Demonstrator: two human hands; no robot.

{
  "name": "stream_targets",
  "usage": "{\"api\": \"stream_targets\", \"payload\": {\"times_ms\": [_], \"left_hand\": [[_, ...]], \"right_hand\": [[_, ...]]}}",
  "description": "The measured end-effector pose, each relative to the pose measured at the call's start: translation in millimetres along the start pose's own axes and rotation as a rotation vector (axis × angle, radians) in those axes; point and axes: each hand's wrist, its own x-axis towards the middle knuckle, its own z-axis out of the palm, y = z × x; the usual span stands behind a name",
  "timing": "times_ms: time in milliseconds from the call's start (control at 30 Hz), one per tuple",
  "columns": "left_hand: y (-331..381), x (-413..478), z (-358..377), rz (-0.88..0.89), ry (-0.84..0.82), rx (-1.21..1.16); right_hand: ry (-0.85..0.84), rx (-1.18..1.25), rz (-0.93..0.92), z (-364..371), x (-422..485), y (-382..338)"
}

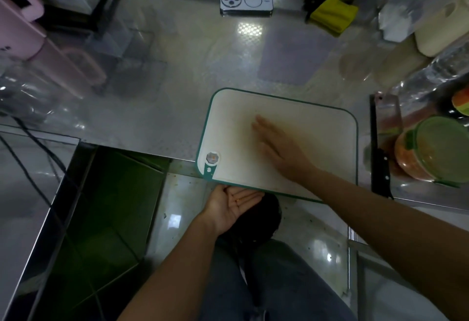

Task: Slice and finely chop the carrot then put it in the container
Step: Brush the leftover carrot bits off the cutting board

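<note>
The right hand (276,148) is lying flat on the cutting board (317,128), palm down, fingers straight and pointing toward 10 o'clock. Its grip is open and holding nothing. The left hand (233,201) is waiting just beyond the board's edge at 6 o'clock. It is palm up and lightly cupped, so its grip is open too. One or two tiny orange specks seem to be sitting in that palm, though they are too small to be sure of.

The board is showing no slices or pile of carrot. The chopped carrot (408,158) is sitting as an orange mass inside the container (431,153) at 3 o'clock of the board, on the counter (177,79), and a green lid appears to be resting on top. The cleaver (385,122) is lying between board and container, with no hand touching it.

Judging by this, the slicing, chopping and transfer are looking done. What is remaining seems to be cleanup: sweeping the last crumbs off the board into the waiting palm, then either adding them to the container or discarding them.

At 12 o'clock a phone (246,3) is lying on the counter, with a yellow cloth (332,15) beside it toward 1 o'clock.
</note>
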Motion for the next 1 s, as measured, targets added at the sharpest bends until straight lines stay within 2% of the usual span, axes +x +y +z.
{"api": "stream_targets", "payload": {"times_ms": [167,233,333,433,533,633,667,767,867,933,1000], "left_hand": [[6.0,-4.7,-7.8,0.034,0.009,0.0],[7.6,-4.9,-8.8,0.033,0.012,-0.007],[9.5,-4.1,-8.5,0.017,0.01,-0.038],[10.3,-3.4,-9.4,0.012,0.016,-0.038],[9.8,-4.1,-11.4,0.024,0.004,-0.012],[9.2,-5.8,-11.8,0.03,-0.009,-0.004],[9.2,-5.3,-12.1,0.03,-0.008,-0.005],[9.4,-2.9,-11.5,0.016,-0.009,-0.025],[9.9,-1.8,-9.5,0.025,-0.014,-0.045],[10.3,-1.7,-9.3,0.024,-0.017,-0.038],[10.1,-1.2,-9.4,0.016,-0.002,-0.02]], "right_hand": [[-0.041,-0.246,0.208,10.6,38.1,8.0],[-0.077,-0.271,0.122,16.0,33.5,0.9],[-0.116,-0.072,-0.108,19.5,8.3,-13.9],[-0.004,0.024,-0.158,9.2,3.4,-17.0],[0.109,-0.061,-0.032,0.8,31.0,-7.6],[0.033,-0.198,0.218,6.9,51.1,6.5],[-0.006,-0.227,0.223,12.0,48.9,6.5],[-0.093,-0.175,-0.002,23.7,20.7,-8.5],[-0.167,-0.011,-0.189,25.0,-14.5,-27.5],[-0.108,0.034,-0.194,16.5,-18.2,-26.8],[0.005,-0.039,-0.104,8.1,-5.5,-12.8]]}}
